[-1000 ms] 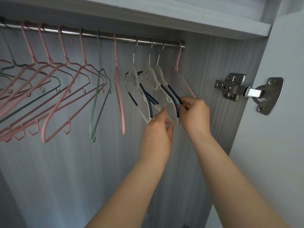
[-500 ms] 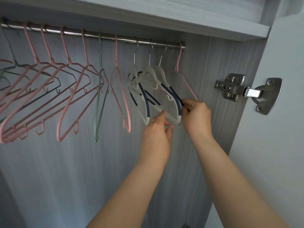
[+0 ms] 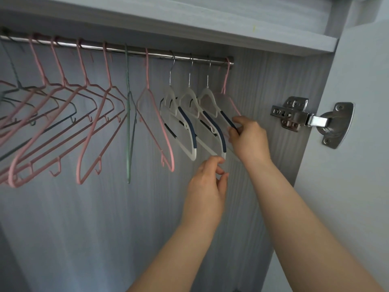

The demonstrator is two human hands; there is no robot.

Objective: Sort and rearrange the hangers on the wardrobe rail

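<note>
You appear to be spacing the three white hangers [image 3: 190, 131] near the right end of the rail [image 3: 117, 48]: your right hand [image 3: 248, 140] pinches the rightmost one's navy shoulder, your left hand [image 3: 207, 184] hovers loosely curled and empty just under the middle one; next, probably slide the hooks evenly apart

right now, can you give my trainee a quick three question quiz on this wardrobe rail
1. Which hanger hangs nearest the right end of the rail? A white, B pink, C green
2. True or false: the right hand pinches the navy strip of the rightmost white hanger.
3. How many white hangers with metal hooks hang on the rail?
Key: 1 B, the pink hanger. 2 True. 3 Three.
</note>
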